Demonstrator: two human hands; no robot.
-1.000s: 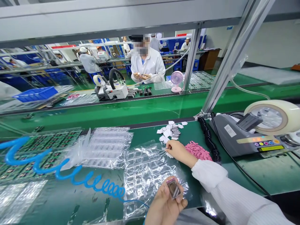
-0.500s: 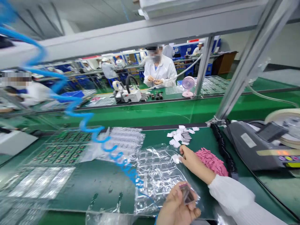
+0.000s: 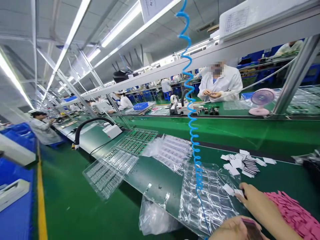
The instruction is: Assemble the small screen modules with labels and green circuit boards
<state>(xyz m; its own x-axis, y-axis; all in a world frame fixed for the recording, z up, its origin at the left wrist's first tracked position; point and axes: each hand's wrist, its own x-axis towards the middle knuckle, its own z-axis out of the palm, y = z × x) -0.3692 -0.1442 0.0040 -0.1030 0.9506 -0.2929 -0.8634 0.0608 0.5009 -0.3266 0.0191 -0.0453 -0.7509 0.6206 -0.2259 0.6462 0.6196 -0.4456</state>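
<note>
At the bottom edge my left hand (image 3: 226, 229) is closed around a small dark square part (image 3: 253, 230) with a pink edge, partly cut off by the frame. Further up, my right hand (image 3: 252, 198) pinches a small white square piece (image 3: 239, 192) between thumb and forefinger. Another white square (image 3: 228, 190) lies just left of those fingertips, on the corner of a clear plastic blister tray (image 3: 205, 193). Beyond my right hand is a loose pile of white squares (image 3: 237, 162). A heap of pink strips (image 3: 293, 211) lies to the right, beside my forearm.
A coiled blue air hose (image 3: 191, 110) hangs down over the clear tray. Leftward on the green bench are more clear trays (image 3: 172, 151), green circuit boards (image 3: 137, 141) and a white box with a black hose (image 3: 111, 131). A plastic bag (image 3: 156, 218) hangs at the bench edge. A co-worker (image 3: 220, 81) sits opposite.
The view has swung left, so the bench things appear further right. My right hand stays at the white squares, and my left hand still holds the dark part, now lower in view.
</note>
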